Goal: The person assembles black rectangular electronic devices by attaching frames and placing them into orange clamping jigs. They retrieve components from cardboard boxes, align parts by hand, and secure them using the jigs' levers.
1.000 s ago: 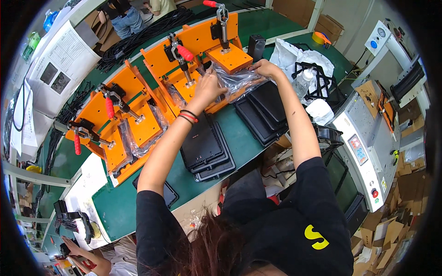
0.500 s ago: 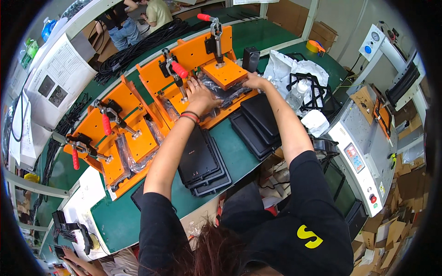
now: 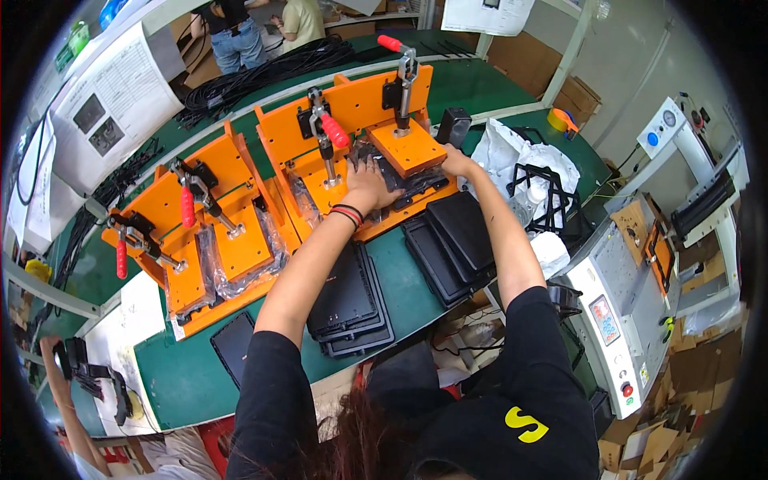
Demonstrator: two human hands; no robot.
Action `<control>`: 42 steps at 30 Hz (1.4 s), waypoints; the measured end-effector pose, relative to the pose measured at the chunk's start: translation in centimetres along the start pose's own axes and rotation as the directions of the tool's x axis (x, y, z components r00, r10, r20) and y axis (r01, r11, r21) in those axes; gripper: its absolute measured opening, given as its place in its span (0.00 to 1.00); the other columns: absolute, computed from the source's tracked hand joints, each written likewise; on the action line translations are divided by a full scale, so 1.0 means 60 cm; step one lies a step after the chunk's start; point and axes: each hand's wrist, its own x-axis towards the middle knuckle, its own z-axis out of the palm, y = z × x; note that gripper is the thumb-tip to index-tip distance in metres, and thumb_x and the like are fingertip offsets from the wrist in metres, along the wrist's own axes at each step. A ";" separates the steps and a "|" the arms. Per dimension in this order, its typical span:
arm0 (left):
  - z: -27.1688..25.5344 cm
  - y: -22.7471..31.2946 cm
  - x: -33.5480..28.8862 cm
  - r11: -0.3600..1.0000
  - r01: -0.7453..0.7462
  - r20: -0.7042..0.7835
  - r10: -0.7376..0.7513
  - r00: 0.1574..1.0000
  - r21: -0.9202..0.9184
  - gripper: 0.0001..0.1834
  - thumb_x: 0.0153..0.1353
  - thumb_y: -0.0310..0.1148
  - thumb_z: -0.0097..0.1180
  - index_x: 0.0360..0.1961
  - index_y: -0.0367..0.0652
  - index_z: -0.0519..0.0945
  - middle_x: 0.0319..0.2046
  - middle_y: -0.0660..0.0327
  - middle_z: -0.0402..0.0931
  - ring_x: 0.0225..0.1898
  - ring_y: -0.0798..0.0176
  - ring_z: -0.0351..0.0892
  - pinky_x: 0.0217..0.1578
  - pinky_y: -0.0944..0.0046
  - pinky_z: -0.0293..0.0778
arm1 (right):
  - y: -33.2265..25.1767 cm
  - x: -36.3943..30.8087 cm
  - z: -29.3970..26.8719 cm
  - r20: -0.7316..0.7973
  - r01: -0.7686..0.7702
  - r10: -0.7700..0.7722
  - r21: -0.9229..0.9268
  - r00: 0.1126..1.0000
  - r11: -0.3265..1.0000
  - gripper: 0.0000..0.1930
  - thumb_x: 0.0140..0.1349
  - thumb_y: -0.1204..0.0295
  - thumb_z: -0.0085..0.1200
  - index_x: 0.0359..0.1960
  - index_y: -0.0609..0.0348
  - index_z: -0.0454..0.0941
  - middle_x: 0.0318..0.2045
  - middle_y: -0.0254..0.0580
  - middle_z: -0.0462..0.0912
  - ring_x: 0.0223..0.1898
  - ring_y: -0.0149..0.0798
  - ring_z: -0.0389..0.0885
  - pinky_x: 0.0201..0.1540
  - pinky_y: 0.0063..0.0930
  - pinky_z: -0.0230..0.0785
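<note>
Two orange clamping jigs stand side by side on the green table. In the right-hand jig (image 3: pixel 364 100) lies a dark flat part wrapped in clear film (image 3: pixel 392 180). My left hand (image 3: pixel 370 186) rests on it with fingers spread, between the two orange pressure plates. At the jig's right end, my right hand (image 3: pixel 458 162) touches the corner beside the raised right plate (image 3: pixel 408 148); its fingertips are partly hidden. The upper clamp's red handle (image 3: pixel 390 43) points up and left. The left-hand jig (image 3: pixel 220 172) has both plates lowered over film-wrapped parts.
Black panels (image 3: pixel 344 296) are stacked before the jig, with more black trays (image 3: pixel 456 240) to their right. White wrapping (image 3: pixel 496 152), black frames and a bottle lie farther right, near a machine (image 3: pixel 612 320). A co-worker's arm (image 3: pixel 72 408) reaches a black device at lower left.
The view has shifted, so the jigs appear farther right. Both hands stay at the right-hand jig. The co-worker's hand has risen to the black device at lower left.
</note>
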 end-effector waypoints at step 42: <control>0.104 -0.114 -0.661 0.118 -0.053 -0.121 -0.706 0.698 -0.992 0.25 0.70 0.44 0.36 0.58 0.34 0.64 0.52 0.51 0.69 0.54 0.58 0.68 0.55 0.60 0.62 | -0.371 -0.099 -0.114 -0.676 -0.050 -0.270 -0.414 0.685 0.909 0.33 0.64 0.56 0.42 0.66 0.58 0.45 0.60 0.67 0.55 0.66 0.63 0.46 0.66 0.57 0.27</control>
